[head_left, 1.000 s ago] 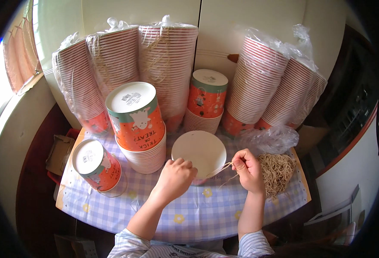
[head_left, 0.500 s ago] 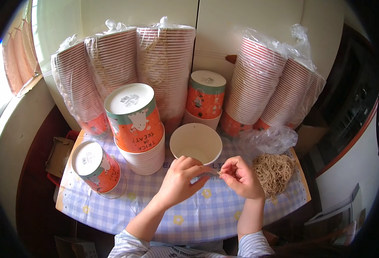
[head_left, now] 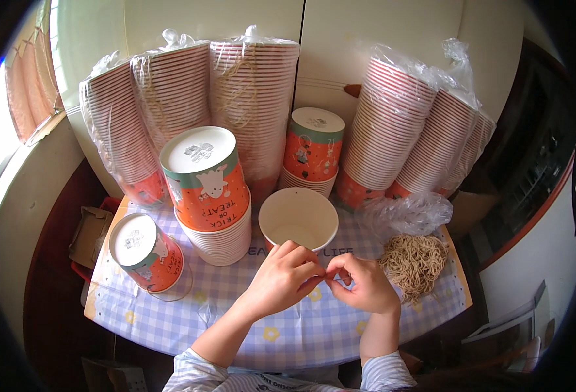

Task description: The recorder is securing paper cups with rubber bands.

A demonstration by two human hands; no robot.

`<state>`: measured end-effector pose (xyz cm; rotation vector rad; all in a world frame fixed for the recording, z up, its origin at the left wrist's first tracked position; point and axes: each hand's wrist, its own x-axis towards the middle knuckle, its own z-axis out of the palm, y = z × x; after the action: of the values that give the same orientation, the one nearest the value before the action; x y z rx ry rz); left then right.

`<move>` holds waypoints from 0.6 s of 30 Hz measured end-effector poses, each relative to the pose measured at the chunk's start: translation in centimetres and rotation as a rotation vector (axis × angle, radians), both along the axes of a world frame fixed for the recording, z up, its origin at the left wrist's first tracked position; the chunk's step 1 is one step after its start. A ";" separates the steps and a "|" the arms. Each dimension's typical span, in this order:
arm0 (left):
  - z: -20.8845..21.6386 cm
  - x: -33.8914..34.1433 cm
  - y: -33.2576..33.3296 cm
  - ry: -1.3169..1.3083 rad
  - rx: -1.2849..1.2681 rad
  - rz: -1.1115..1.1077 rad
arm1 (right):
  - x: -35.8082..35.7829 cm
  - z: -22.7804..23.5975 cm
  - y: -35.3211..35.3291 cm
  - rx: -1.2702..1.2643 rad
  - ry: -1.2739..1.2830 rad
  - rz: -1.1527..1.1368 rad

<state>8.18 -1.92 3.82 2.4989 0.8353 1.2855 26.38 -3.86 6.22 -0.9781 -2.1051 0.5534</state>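
Just in front of an open white paper bucket [head_left: 298,212], my two hands meet with their fingertips together. My left hand [head_left: 283,279] is closed in a pinch beside the bucket's near rim, partly covering it. My right hand [head_left: 365,285] pinches too, thumb against forefinger. A short bit of beige string shows between the fingers in the earlier frame; now the fingertips mostly hide it. The bucket stands upright, with a small dark hole near its far rim. Right of my right hand lies a heap of beige string [head_left: 415,264].
A small upside-down orange bucket [head_left: 147,251] with a string loop stands at left. Behind it is an upturned stack of buckets [head_left: 213,199], with another stack [head_left: 314,150] farther back. Tall bagged stacks [head_left: 252,111] line the wall. Crumpled clear plastic [head_left: 409,214] lies by the string heap.
My right hand has moved slightly left and down, turning inward, so that its fingertips now meet those of my left hand. The left hand has shifted slightly; the bucket stays put.
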 end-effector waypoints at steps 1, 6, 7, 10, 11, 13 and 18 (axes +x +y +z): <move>0.0 0.0 0.0 0.035 0.011 0.004 | 0.0 -0.1 0.0 0.030 -0.041 0.018; -0.1 0.2 0.1 0.075 0.007 0.007 | -0.1 0.2 -0.4 0.062 -0.135 0.026; -0.2 0.2 0.1 0.072 0.011 0.008 | -0.1 0.1 -0.4 0.062 -0.133 0.026; -0.2 -0.3 0.5 0.063 -0.017 0.097 | -0.5 -0.6 -0.1 0.095 -0.104 0.051; -0.6 -0.5 0.6 0.063 -0.011 0.097 | -0.7 -1.1 -0.1 0.083 -0.119 0.054; -2.0 -0.5 0.4 -0.081 -0.168 0.129 | -1.2 -2.6 -0.2 0.092 -0.204 0.033; -6.6 -1.7 -0.7 -0.190 -0.439 0.200 | -3.9 -10.2 -1.4 0.293 -0.213 -0.077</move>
<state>6.52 -2.66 -2.76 1.9620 1.1929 1.2141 22.51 -5.29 -4.01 -0.9760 -2.2437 0.0997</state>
